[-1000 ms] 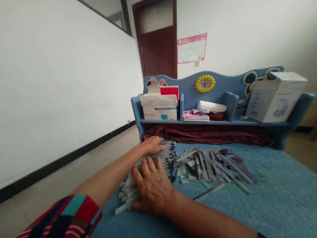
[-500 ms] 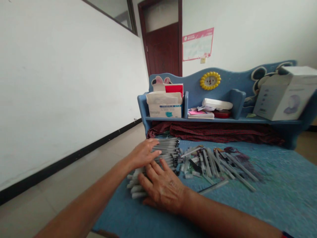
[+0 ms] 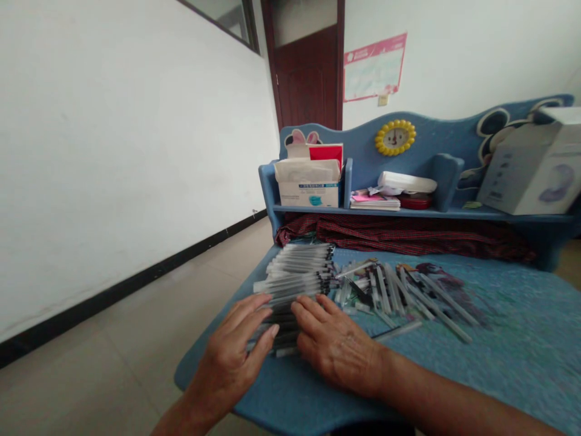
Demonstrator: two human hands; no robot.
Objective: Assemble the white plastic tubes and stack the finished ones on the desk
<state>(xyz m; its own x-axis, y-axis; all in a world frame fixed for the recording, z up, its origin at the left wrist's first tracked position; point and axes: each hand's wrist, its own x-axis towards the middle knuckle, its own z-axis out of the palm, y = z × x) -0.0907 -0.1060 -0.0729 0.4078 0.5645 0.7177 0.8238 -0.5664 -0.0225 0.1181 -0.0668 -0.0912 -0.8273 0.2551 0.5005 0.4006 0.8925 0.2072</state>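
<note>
A pile of translucent pens (image 3: pixel 302 266) with dark ends lies side by side along the left part of the blue table (image 3: pixel 508 339). My left hand (image 3: pixel 238 345) is at the left ends of the nearest pens, its fingers stretched and apart. Across from it, my right hand (image 3: pixel 338 345) lies palm down on the near right part of the pile, fingers extended and slightly bent. The pens between the hands rest on the table, and neither hand is wrapped round any. Right of the pile is a looser scatter of clear tubes and pen parts (image 3: pixel 390 290).
Behind the pens lies a bunched red checked cloth (image 3: pixel 399 236). The blue shelf (image 3: pixel 454 181) above it holds a mask box (image 3: pixel 308 191), papers (image 3: pixel 374 203), a red case (image 3: pixel 415 201) and a large white box (image 3: pixel 531 169). A flower clock (image 3: pixel 394 138) is on the backboard.
My left hand has drawn back from the far part of the pile to its near left ends. My right hand has shifted right, uncovering more pens.
</note>
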